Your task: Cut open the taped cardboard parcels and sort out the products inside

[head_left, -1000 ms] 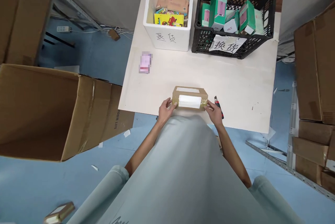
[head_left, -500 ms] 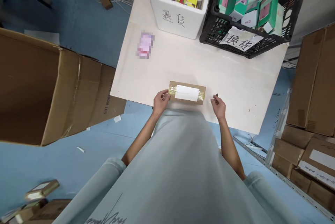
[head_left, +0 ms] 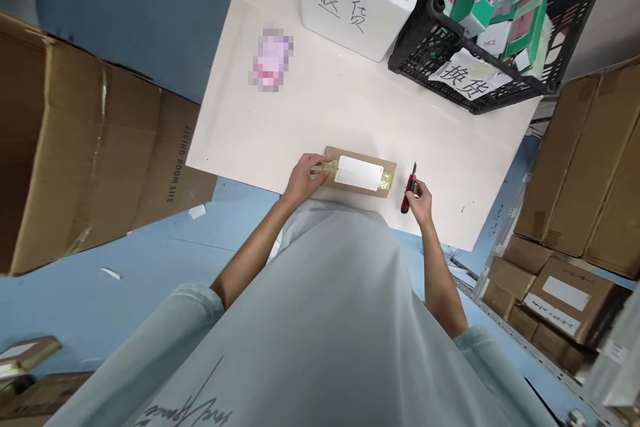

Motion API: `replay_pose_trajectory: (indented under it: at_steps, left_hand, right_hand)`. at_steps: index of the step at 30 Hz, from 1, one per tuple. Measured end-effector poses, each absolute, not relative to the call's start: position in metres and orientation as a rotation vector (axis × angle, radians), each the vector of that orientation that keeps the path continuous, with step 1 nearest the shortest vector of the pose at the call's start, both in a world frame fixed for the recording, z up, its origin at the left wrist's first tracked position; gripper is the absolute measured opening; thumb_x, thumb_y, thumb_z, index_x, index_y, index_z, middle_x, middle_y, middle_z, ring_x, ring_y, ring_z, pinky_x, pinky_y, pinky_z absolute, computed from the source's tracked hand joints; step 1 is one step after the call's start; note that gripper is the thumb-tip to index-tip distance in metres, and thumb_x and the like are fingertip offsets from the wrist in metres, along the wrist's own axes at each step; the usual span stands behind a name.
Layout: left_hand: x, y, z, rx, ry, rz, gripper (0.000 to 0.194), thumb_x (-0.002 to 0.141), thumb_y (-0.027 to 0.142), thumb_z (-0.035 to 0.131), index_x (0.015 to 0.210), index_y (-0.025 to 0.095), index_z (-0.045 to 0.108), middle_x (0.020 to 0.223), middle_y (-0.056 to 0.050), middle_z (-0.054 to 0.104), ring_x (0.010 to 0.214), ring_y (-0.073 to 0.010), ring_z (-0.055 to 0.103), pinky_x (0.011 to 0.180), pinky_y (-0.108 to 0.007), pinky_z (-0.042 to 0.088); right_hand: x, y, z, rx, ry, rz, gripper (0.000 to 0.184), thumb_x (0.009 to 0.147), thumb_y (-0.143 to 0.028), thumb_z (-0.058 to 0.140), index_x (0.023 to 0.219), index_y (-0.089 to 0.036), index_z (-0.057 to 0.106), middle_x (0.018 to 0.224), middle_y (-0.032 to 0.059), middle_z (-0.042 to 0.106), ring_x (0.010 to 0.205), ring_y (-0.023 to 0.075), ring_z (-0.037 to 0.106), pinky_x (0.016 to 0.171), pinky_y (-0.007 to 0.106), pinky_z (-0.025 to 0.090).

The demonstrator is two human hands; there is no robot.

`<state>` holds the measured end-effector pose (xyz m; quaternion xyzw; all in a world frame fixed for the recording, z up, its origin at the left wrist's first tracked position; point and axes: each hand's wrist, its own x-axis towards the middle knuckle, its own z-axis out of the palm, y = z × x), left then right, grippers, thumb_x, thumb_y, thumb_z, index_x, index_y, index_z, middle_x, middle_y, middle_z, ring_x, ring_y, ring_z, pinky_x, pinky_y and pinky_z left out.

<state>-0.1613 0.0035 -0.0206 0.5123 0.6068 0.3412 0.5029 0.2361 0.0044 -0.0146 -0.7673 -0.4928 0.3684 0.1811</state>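
Observation:
A small cardboard box [head_left: 333,186] with a white label and shiny yellowish tape lies near the front edge of the white table [head_left: 300,124]. My left hand [head_left: 306,178] grips its left end, thumb and fingers closed around the corner. To the right of the box, my right hand [head_left: 421,202] pinches a red and black utility knife [head_left: 408,195]. Its dark blade points away from me and is apart from the box.
At the back stand a white foam bin [head_left: 345,17] of colourful packs and a black plastic crate [head_left: 425,67] with green boxes. A blurred pinkish item [head_left: 271,60] lies at left. Large cartons flank the table: an open one [head_left: 125,140] left, stacked ones [head_left: 570,160] right.
The utility knife, mostly hidden before, now shows fully in my right hand. My left hand reaches further over the box's left end. The whole view has shifted and turned slightly.

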Motion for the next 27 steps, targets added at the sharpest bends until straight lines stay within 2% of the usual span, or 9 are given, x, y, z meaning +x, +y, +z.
replay_pose_trajectory:
  at_steps: [3,7,10,12,15,19,27]
  left_hand:
    - [-0.169,0.008,-0.026,1.225,1.400,0.799,0.038,0.097,0.030,0.073,0.134,0.029,0.079,0.134,-0.009,0.067,0.123,-0.0251,0.069,0.106,-0.043,0.067]
    - [-0.174,0.012,-0.033,1.203,1.351,0.799,0.038,0.095,0.028,0.073,0.132,0.030,0.080,0.132,-0.008,0.066,0.122,-0.0256,0.069,0.106,-0.044,0.067]
    - [-0.175,0.013,-0.037,1.186,1.326,0.815,0.039,0.094,0.027,0.074,0.132,0.029,0.080,0.132,-0.008,0.066,0.120,-0.0252,0.070,0.105,-0.044,0.068]
    - [-0.175,0.014,-0.039,1.178,1.305,0.829,0.040,0.093,0.027,0.074,0.133,0.029,0.080,0.132,-0.008,0.065,0.119,-0.0251,0.070,0.105,-0.043,0.068]
    - [-0.175,0.014,-0.041,1.173,1.281,0.837,0.041,0.093,0.026,0.074,0.133,0.028,0.080,0.132,-0.009,0.064,0.120,-0.0254,0.070,0.103,-0.042,0.068]
    - [-0.175,0.015,-0.044,1.157,1.260,0.839,0.043,0.092,0.023,0.073,0.134,0.028,0.080,0.131,-0.009,0.062,0.121,-0.0256,0.070,0.104,-0.042,0.068]
    - [-0.176,0.016,-0.047,1.128,1.231,0.860,0.042,0.091,0.023,0.077,0.132,0.028,0.081,0.130,-0.008,0.060,0.122,-0.0244,0.070,0.106,-0.041,0.068]
  right_hand:
    - [0.215,0.024,0.029,-1.912,-1.482,1.193,0.051,0.100,-0.054,0.058,0.138,-0.022,0.067,0.100,0.0028,0.074,0.087,0.0207,0.071,0.087,0.037,0.062]
    - [0.163,0.044,0.083,-1.898,-1.968,1.280,0.059,0.113,-0.068,0.043,0.140,-0.022,0.069,0.095,0.0052,0.078,0.087,0.0238,0.074,0.085,0.036,0.061]
    - [0.113,0.056,0.104,-1.754,-2.489,1.166,0.056,0.119,-0.061,0.036,0.150,-0.024,0.065,0.128,0.0116,0.081,0.115,0.0304,0.076,0.093,0.037,0.058]
    - [0.083,0.063,0.109,-1.692,-2.809,1.007,0.053,0.122,-0.053,0.031,0.156,-0.026,0.062,0.138,0.0121,0.078,0.118,0.0307,0.075,0.089,0.035,0.054]
    - [0.050,0.072,0.110,-1.629,-3.194,0.813,0.054,0.124,-0.049,0.027,0.162,-0.026,0.058,0.131,0.0130,0.080,0.107,0.0288,0.077,0.080,0.032,0.047]
    - [0.032,0.081,0.109,-1.544,-3.400,0.705,0.055,0.124,-0.048,0.024,0.163,-0.027,0.057,0.123,0.0123,0.081,0.099,0.0272,0.077,0.073,0.032,0.040]
    - [0.023,0.084,0.113,-1.541,-3.506,0.682,0.054,0.124,-0.045,0.024,0.165,-0.026,0.052,0.124,0.0148,0.078,0.099,0.0268,0.077,0.075,0.033,0.043]
